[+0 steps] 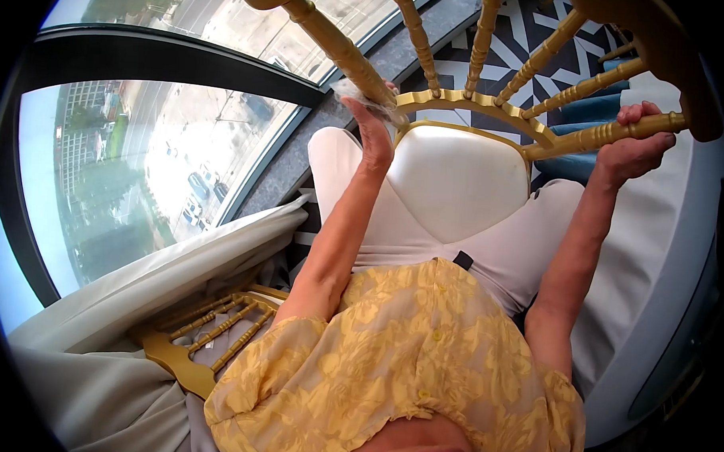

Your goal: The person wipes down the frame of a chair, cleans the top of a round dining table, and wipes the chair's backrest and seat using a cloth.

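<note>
A gold chair with turned spindles and a white seat stands in front of me, between my knees. My left hand presses a crumpled, translucent whitish cloth against the chair's left back post, low down near the seat. On the right, my right hand is wrapped round the chair's right back post, its fingers closed over the gold wood. The chair's top rail runs off the upper edge of the view.
Tall windows with dark frames fill the left side. A second gold chair stands at lower left beside a pale curtain. White cloth hangs at right, near blue fabric. The floor is patterned.
</note>
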A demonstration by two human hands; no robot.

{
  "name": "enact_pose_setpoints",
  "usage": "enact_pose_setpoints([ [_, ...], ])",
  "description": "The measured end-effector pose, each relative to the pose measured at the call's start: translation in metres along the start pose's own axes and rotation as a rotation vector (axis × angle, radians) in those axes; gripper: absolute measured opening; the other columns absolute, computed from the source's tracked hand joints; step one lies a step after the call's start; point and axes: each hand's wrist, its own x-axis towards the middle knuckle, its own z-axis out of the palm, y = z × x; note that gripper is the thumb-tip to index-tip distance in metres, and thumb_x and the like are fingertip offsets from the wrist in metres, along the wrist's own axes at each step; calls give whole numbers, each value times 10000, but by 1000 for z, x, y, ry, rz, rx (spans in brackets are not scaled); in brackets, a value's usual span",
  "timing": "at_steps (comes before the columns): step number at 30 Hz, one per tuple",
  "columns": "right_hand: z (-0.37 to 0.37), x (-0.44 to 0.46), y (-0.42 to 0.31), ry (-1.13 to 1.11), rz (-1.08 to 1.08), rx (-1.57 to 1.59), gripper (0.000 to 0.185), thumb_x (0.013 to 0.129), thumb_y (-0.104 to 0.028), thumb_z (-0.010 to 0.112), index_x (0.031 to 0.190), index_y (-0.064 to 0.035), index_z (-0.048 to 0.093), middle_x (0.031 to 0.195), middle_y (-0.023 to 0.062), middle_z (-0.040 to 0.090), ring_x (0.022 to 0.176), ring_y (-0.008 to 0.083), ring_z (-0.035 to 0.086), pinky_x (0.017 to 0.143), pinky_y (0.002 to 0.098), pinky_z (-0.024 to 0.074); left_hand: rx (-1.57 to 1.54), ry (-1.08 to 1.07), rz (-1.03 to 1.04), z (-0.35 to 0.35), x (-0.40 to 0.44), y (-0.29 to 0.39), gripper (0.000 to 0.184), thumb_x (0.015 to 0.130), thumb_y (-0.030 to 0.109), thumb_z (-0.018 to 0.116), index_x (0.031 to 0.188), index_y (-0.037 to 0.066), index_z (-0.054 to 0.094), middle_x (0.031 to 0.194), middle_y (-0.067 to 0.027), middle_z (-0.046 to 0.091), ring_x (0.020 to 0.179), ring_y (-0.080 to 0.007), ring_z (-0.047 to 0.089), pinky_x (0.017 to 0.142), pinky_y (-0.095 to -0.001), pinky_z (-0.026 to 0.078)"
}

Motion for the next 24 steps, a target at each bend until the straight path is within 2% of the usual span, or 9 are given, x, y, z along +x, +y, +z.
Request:
enact_pose_setpoints([
  [4, -3, 0, 2, -9, 5, 32, 558, 1005, -458, 230, 910, 0, 534, 696, 74, 527, 626, 149, 508, 642, 260, 486, 32, -62, 342, 46, 33, 96, 972, 871, 834, 165, 1297, 14, 465, 1019, -137, 619, 1011, -244, 605, 968, -392, 464],
  [7, -3, 1, 1, -13, 2, 30, 558, 1004, -461, 234, 911, 1, 533, 693, 72, 525, 616, 148, 500, 631, 257, 483, 105, -18, 425, 51, 44, 89, 908, 898, 804, 160, 1207, 18, 493, 973, -126, 606, 933, -234, 618, 894, -386, 502],
  [10, -2, 2, 2, -8, 24, 18, 542, 1006, -454, 207, 915, -11, 504, 712, 80, 483, 633, 167, 466, 626, 287, 459, 168, -5, 285, 16, 31, 21, 721, 943, 740, 241, 1132, 69, 426, 912, -101, 566, 810, -213, 620, 743, -362, 532],
  [11, -1, 1, 1, -4, 25, 12, 542, 1006, -454, 207, 915, -11, 504, 712, 80, 483, 633, 167, 466, 626, 287, 459, 145, 23, 247, 4, 16, -11, 728, 977, 697, 204, 1100, 43, 498, 918, -78, 586, 833, -177, 590, 789, -331, 489],
  [13, 2, -1, 0, 23, -8, -14, 543, 1006, -453, 205, 922, -9, 506, 708, 78, 486, 618, 165, 462, 614, 284, 459, 130, 106, -55, -32, -13, -76, 711, 994, 668, 229, 1257, 57, 479, 1087, -70, 608, 1012, -185, 572, 916, -328, 448],
  [16, 2, -2, 4, 15, -38, -16, 551, 1007, -461, 205, 925, -8, 507, 707, 76, 488, 606, 164, 460, 609, 282, 459, 28, 227, -388, -57, -24, -125, 559, 1022, 580, 296, 1255, 115, 500, 1164, -21, 582, 1047, -166, 555, 898, -318, 456],
  [19, -1, 0, 5, -21, -26, -1, 555, 1009, -470, 208, 931, -9, 507, 708, 74, 490, 617, 164, 466, 617, 281, 462, -15, 138, -464, -61, -7, -111, 438, 1027, 483, 341, 1204, 121, 513, 1126, -22, 587, 1028, -167, 563, 876, -314, 465],
  [23, -2, -2, 7, -34, -73, 26, 531, 1014, -456, 221, 949, -10, 503, 716, 72, 493, 644, 162, 475, 641, 276, 468, -144, 135, -339, -16, -7, -40, 387, 1031, 419, 337, 1171, 112, 526, 1086, -24, 594, 969, -163, 577, 833, -321, 474],
  [24, -3, -1, 8, -37, -72, 31, 531, 1014, -456, 221, 949, -10, 503, 716, 72, 493, 644, 162, 475, 641, 276, 468, -162, 163, -189, -6, -9, -32, 353, 1034, 388, 367, 1178, 107, 524, 1103, -38, 598, 994, -166, 582, 856, -318, 475],
])
